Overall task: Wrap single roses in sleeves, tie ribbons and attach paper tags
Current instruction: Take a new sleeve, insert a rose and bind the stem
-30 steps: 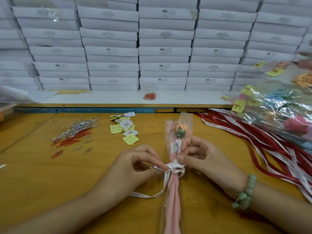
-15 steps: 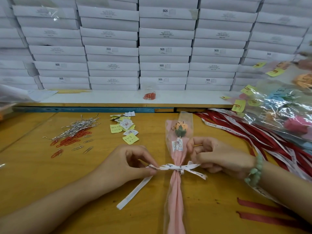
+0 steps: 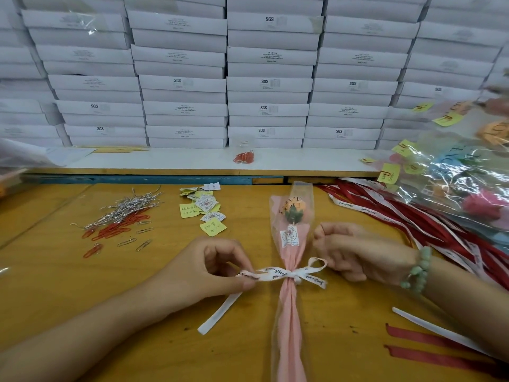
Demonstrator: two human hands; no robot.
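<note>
A single orange rose in a clear sleeve with pink paper (image 3: pixel 289 304) lies lengthwise on the yellow table (image 3: pixel 68 285), bloom pointing away. A round sticker sits on the sleeve below the bloom. A white printed ribbon (image 3: pixel 275 273) is tied around the sleeve's neck as a bow. My left hand (image 3: pixel 217 267) pinches the bow's left loop, and one tail trails toward me beneath it. My right hand (image 3: pixel 355 250) pinches the right loop, fingers curled.
Paper tags (image 3: pixel 205 212) lie in a small pile left of the rose. Silver and red paper clips (image 3: pixel 121 217) spread further left. Red and white ribbons (image 3: pixel 429 224) fan out at right under wrapped flowers (image 3: pixel 468 183). White boxes (image 3: pixel 267 84) are stacked behind.
The hands have pulled apart from the knot, drawing the ribbon out into a bow with a loop on each side. The right hand has shifted right.
</note>
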